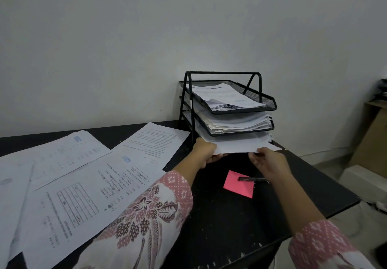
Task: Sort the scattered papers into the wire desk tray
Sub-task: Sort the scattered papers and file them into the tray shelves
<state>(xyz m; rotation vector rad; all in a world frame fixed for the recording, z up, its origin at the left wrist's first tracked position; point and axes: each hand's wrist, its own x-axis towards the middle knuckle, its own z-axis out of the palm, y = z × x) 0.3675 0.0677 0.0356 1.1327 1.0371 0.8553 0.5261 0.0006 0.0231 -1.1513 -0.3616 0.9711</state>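
Wire tray [228, 103] at desk's [314, 185] back; papers [88, 180] left; pen [251, 179] on note [237, 185].

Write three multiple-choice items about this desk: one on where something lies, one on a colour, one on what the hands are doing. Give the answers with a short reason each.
1. Where does the black pen lie?
A. In the top tier
B. Partly on the sticky note, on the desk
C. On the printed sheets at left

2. What colour is the sticky note?
A. Yellow
B. Green
C. Pink

3. What are the left hand and right hand doing?
A. Both grip a paper stack at the lowest tier of the wire tray
B. Both rest flat on the desk
C. One holds the pen

Answers: B, its capped end overlaps the note; C, it is bright pink; A, fingers curl around the stack's near edge.
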